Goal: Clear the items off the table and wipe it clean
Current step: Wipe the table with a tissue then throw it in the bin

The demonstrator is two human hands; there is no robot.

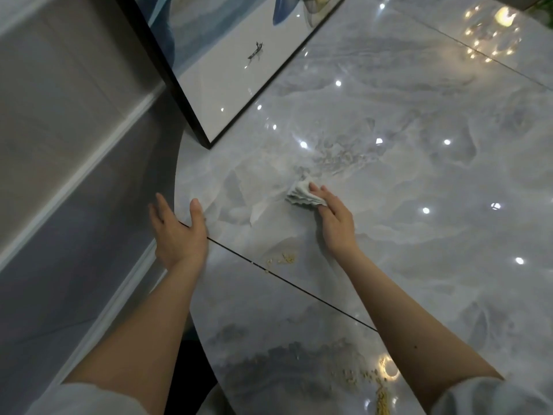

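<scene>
Head view: our right hand [335, 218] grasps a wad of tissue [303, 195] and presses it to the marble table [419, 190] near its left edge, while our left hand [176, 229] hangs over that edge, fingers released and cupped. Crumbs [284, 259] lie just beside the table's seam, more [368, 375] toward the near edge. We judge the wipe goes best in flat, firm strokes sweeping crumbs into the waiting palm. A framed picture [239, 70] rests at the far-left edge.
</scene>
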